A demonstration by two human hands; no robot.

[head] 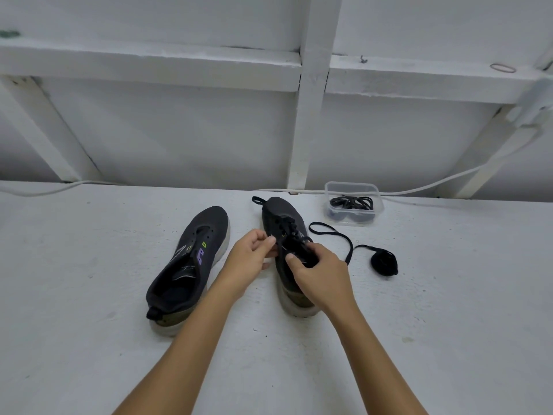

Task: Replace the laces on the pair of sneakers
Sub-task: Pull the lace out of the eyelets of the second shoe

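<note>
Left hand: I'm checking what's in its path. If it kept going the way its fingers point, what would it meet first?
The left hand points right, toward the laced sneaker; its fingertips are already at that shoe's laces, so it would likely meet them first. Depth is unclear.

Matt knit-cloth sneakers (pixel 191 265) – clear glossy plastic box (pixel 353 205) – rough painted table (pixel 89 265)

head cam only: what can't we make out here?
- Right sneaker eyelets: head view, hidden by right hand and left hand.
- What the fingers pinch: too small.
- Container contents: dark tangle, count unclear.
- Left sneaker print: too small.
</note>
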